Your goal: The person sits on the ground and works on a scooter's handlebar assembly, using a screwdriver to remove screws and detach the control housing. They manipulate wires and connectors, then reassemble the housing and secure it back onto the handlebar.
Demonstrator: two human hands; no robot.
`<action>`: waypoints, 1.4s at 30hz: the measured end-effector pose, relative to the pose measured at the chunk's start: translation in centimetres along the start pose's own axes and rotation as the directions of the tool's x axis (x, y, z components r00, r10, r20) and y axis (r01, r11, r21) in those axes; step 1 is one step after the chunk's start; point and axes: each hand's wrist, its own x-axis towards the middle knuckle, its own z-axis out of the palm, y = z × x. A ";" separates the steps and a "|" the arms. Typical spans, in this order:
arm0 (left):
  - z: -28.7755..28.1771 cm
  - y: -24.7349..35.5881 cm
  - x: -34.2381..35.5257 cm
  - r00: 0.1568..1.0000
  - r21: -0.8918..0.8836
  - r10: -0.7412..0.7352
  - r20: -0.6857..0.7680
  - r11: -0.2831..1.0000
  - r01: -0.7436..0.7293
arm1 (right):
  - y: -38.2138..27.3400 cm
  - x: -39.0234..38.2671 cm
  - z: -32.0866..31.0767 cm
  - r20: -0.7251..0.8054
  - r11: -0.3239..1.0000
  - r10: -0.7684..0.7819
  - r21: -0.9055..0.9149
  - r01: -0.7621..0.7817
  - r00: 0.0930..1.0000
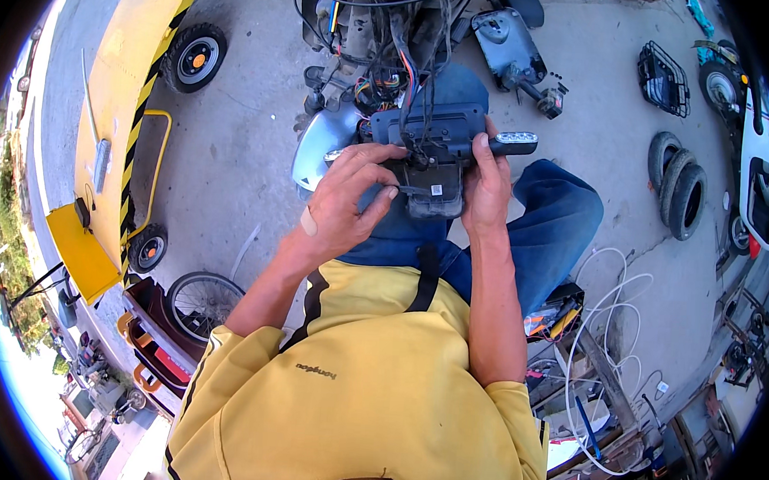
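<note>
A person in a yellow shirt (377, 387) and blue jeans (555, 214) steadies a black lamp panel (434, 125) over the lap, outdoors on a concrete floor (260, 129). The panel is dull, scuffed plastic, broad in its far part and narrower in the near part, where a small white label (437, 191) sits. Its long axis runs left to right, tilted slightly up to the right; a clear-lensed lamp (516, 143) juts from the right end, and a second small lamp (333, 156) shows at the left, partly covered by the fingers. The narrow part points back toward the wearer. Dark wires (419, 111) drop from the tangle beyond the panel onto its middle. The right hand (489, 180) is closed around the panel's right edge, thumb on top, fingers mostly hidden beneath. The left hand (352, 186) is half curled at the panel's left side, thumb and forefinger nearly meeting beside a dark cable; whether they pinch it cannot be told. Left of the panel stands a silvery shell (327, 146); farther left, a yellow cart (114, 95). Well to its right lie three tires (679, 186), with a black basket (663, 78) beyond them.
</note>
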 end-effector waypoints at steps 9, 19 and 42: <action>-4.9 4.7 -1.7 0.938 -0.964 0.236 0.256 -0.015 0.267 | 0.3 0.2 -0.3 -0.030 1.000 0.024 0.021 -0.024 0.999; -4.8 10.9 3.0 0.686 -0.886 0.723 -0.079 -0.366 0.284 | 0.6 0.1 -0.5 -0.049 1.000 0.011 -0.026 -0.012 0.999; -4.4 2.9 -1.2 0.972 -0.718 -0.227 0.061 0.667 0.201 | 0.3 -0.6 -1.1 0.088 0.989 -0.125 0.085 0.118 0.988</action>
